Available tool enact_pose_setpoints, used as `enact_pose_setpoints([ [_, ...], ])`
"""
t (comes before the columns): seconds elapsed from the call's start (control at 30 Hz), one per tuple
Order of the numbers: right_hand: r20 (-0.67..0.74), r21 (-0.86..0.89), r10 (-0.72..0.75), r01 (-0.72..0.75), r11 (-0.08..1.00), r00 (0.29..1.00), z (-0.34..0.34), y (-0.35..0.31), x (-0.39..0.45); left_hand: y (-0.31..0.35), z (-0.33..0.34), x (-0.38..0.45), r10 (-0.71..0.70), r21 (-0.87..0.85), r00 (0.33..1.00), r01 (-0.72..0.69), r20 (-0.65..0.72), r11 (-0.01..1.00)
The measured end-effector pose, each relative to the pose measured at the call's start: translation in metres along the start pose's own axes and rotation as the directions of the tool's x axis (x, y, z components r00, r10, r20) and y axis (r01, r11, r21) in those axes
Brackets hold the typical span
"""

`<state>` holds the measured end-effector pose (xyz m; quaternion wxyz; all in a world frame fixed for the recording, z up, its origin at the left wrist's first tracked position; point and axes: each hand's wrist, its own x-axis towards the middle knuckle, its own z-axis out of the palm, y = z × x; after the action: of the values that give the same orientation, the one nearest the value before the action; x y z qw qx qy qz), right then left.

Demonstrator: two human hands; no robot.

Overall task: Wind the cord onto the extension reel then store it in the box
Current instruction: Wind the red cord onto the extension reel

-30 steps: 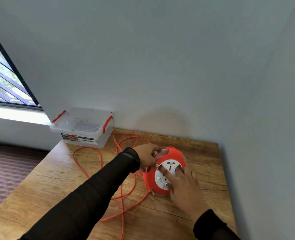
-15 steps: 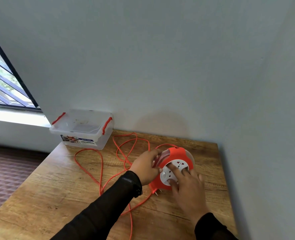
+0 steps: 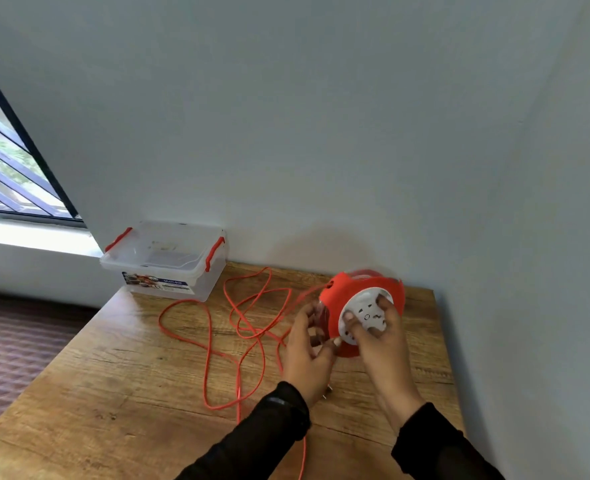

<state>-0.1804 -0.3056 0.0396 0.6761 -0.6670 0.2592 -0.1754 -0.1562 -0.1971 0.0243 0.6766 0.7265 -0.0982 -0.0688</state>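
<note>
Mostly unwound: cord loops loose across the worktop. Both hands' fingers are closed on the reel; box waits, lidless.

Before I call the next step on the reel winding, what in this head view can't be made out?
- Orange cord: one run leaves the bottom edge of the head view, so its end is unseen.
- Round orange reel: how much cord is wound on is hidden by its flange and motion blur.
- Left hand: its fingers blur against the reel; exact grip unclear.
- Right hand covers part of the white socket face.
- Clear plastic box: label text too small.
</note>
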Motion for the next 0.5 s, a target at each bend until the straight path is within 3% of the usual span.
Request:
enact_pose_setpoints([
  [0.07, 0.03, 0.28, 0.208, -0.208, 0.937, 0.978, 0.006, -0.009, 0.0, -0.009, 0.011, -0.009, -0.049, -0.121, 0.998, 0.044, -0.033, 0.992],
  [0.2, 0.116, 0.326, 0.42, -0.434, 0.84, 0.9, 0.006, -0.013, -0.002, -0.026, 0.026, -0.019, -0.131, -0.19, 0.98, 0.102, -0.151, 0.976],
  [0.33, 0.144, 0.267, 0.421, -0.445, 0.855, 0.895, 0.004, -0.015, -0.002, -0.024, 0.017, -0.015, -0.188, -0.258, 0.976, 0.155, -0.108, 0.953],
  [0.5, 0.309, 0.177, 0.336, -0.401, 0.899, 0.89, 0.004, -0.038, -0.001, -0.005, -0.009, 0.0, -0.088, -0.242, 0.988, 0.056, -0.125, 0.969],
])
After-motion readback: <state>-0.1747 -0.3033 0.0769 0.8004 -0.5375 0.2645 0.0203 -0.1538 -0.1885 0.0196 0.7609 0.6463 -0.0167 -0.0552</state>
